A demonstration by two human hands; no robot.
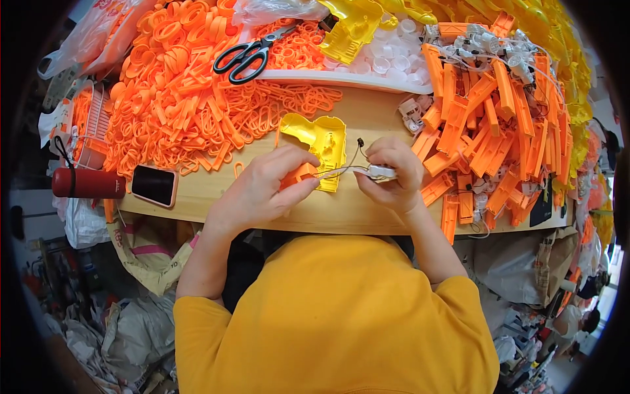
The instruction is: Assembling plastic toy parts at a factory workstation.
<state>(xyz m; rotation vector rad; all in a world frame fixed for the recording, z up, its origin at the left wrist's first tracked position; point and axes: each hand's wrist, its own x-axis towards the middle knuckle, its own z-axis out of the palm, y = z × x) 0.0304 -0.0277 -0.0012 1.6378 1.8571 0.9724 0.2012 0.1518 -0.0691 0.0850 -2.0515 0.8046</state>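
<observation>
My left hand (270, 184) is closed on a small orange plastic part (298, 175), with thin wires (338, 172) running out beside it. Between thumb and fingers, my right hand (395, 172) grips a small white plastic part (381, 171). The wires stretch from one hand to the other, and a small black piece (360, 142) sticks up on a lead near my right fingers. Just beyond my hands, a yellow molded half-shell (330, 141) lies on the wooden table, its ribbed inner side facing up. My left fingers partly cover its lower left edge.
Orange loops and rings (177, 85) are heaped at left. Black-handled scissors (252, 56) lie on a white tray (341, 77) at the back. Long orange parts (485, 125) pile up at right. A phone (154, 186) and a red cylinder (88, 183) sit at the left edge.
</observation>
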